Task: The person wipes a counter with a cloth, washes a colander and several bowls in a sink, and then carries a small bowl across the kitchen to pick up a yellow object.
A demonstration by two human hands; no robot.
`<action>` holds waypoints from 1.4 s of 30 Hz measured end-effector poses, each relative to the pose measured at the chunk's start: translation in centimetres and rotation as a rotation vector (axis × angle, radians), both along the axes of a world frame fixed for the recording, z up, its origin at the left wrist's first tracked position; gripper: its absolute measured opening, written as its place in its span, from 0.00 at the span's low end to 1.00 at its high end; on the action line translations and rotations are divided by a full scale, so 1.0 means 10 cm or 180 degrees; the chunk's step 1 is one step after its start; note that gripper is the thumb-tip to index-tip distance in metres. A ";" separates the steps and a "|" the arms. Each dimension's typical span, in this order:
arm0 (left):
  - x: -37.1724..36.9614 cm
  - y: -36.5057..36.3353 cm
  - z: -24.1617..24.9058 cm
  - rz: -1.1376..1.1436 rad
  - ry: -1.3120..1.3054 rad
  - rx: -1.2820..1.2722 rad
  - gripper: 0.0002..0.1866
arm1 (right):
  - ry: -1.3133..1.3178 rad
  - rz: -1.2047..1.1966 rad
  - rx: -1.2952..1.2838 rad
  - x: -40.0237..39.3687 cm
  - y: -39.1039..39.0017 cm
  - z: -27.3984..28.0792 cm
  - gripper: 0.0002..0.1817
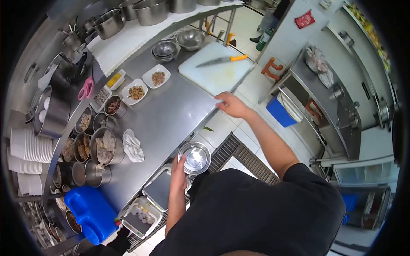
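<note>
My left hand (177, 174) is closed on the rim of a shiny round metal bowl (195, 157), with the thumb over its edge. The bowl is beyond the counter's front edge, in front of my body. My right hand (232, 105) reaches to the edge of the steel counter (183, 104), by the near corner of a white cutting board (200, 74). Its fingers are slightly bent and apart, with nothing seen in them. On the board lies a knife (218, 61) with a yellow handle.
Two white dishes of chopped food (136, 92) stand near stacked metal bowls (164, 50). Pots of food, a crumpled white cloth (133, 146) and a blue plastic container (92, 213) are on the left. Below the counter edge is a white bin (143, 216). Floor grates (239, 155) lie beneath.
</note>
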State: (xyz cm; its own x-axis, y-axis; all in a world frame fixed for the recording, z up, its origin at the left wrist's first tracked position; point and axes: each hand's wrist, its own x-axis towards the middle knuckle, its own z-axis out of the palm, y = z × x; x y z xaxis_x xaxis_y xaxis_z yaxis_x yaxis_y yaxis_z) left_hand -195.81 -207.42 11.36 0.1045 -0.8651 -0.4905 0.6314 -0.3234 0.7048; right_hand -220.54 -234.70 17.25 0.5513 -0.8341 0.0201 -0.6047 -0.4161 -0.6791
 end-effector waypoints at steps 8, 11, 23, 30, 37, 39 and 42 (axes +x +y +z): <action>0.01 -0.88 0.19 0.0564 -0.0133 0.0232 0.36 | -0.1001 -0.0820 0.0682 0.05 -2.10 0.41 0.38; 0.00 -1.09 0.17 0.0855 -0.0058 0.0126 0.29 | -0.1088 -0.1178 0.0366 0.17 -3.18 0.41 0.41; -0.86 -1.49 0.73 0.2618 0.0023 0.0143 0.27 | 0.0681 -0.1177 -0.1664 0.72 -6.07 0.29 0.27; -1.19 -1.40 0.65 0.3132 0.0021 0.0054 0.27 | 0.1597 -0.1145 -0.1765 0.69 -6.56 0.23 0.25; -1.29 -1.10 0.54 0.3433 -0.0091 0.0104 0.28 | 0.2139 -0.1149 -0.2014 0.56 -6.50 0.29 0.23; -1.29 -0.99 0.57 0.3453 -0.0038 -0.0043 0.28 | 0.2038 -0.1177 -0.2276 0.47 -6.17 0.29 0.22; -1.31 -0.71 0.49 0.3605 -0.0034 0.0021 0.28 | 0.0617 -0.1170 -0.2943 0.36 -4.85 0.56 0.18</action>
State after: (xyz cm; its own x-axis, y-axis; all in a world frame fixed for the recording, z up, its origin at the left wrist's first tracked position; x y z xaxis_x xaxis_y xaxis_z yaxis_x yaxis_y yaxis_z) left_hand -208.90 -214.53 16.23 0.8302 -0.2673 -0.4892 0.5571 0.4268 0.7123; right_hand -216.97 -283.19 22.88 0.3260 -0.6555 0.6812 -0.8667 -0.4950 -0.0615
